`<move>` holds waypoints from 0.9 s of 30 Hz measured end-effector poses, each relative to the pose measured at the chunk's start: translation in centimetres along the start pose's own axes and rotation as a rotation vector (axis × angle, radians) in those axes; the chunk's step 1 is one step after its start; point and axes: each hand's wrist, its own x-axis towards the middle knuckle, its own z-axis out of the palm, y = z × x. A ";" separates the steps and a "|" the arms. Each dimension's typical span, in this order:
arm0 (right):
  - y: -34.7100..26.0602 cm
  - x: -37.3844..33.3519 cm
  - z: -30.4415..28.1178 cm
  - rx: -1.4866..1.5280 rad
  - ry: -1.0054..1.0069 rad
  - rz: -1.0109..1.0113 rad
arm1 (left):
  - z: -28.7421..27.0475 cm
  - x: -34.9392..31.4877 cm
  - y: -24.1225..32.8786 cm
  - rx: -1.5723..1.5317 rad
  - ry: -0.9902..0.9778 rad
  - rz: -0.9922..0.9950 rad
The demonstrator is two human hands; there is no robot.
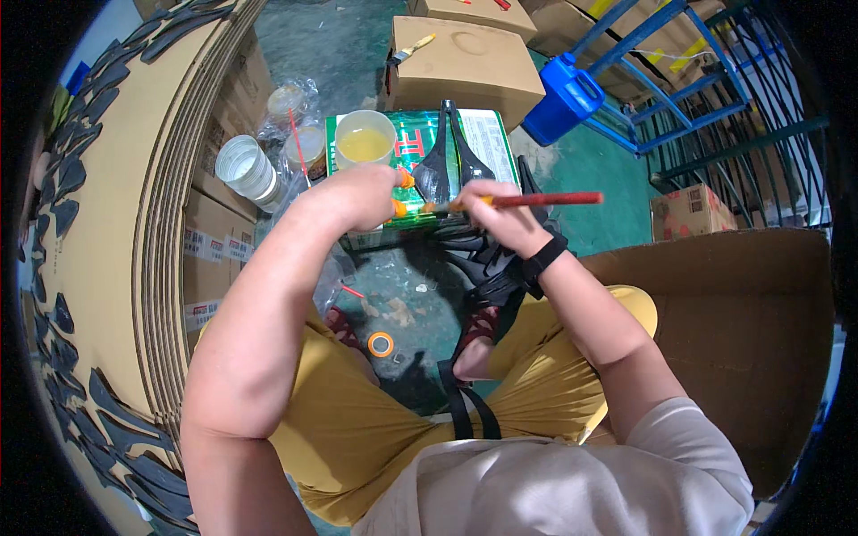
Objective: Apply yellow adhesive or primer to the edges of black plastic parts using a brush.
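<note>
My left hand (371, 196), with orange wraps on its fingertips, is closed at the lower left edge of a black, narrow-topped, forked piece (435, 174). That piece lies over a green and white box (487, 134). In my right hand (505, 219) is a brush with a red handle (567, 199). The handle sticks out to the right, and the brush end meets the black piece's lower edge beside my left fingers. A white tub (365, 125) of yellowish liquid stands on the box, just beyond my left hand. More black pieces (487, 268) hang or lie below my right hand.
Stacked white cups (246, 170) stand left of the box. Cardboard sheets (170, 223) rise at the left, bearing black pieces. Beyond is a carton (465, 71) with another brush (412, 48). A blue jug (563, 98) sits right; an orange tape roll (381, 345) lies between my feet.
</note>
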 end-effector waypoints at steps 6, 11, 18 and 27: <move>0.3 2.5 0.8 -0.030 0.186 0.075 | -0.4 -0.1 0.2 0.007 0.015 0.009; 0.3 1.8 1.6 0.004 0.026 -0.016 | -0.6 -0.4 -0.3 -0.001 0.042 0.026; 0.0 2.8 1.0 0.009 0.153 0.061 | -0.8 -0.5 -0.3 -0.026 0.018 0.013; 0.2 1.9 -0.6 -0.023 0.128 0.115 | -1.0 -0.7 -0.2 -0.016 0.036 -0.008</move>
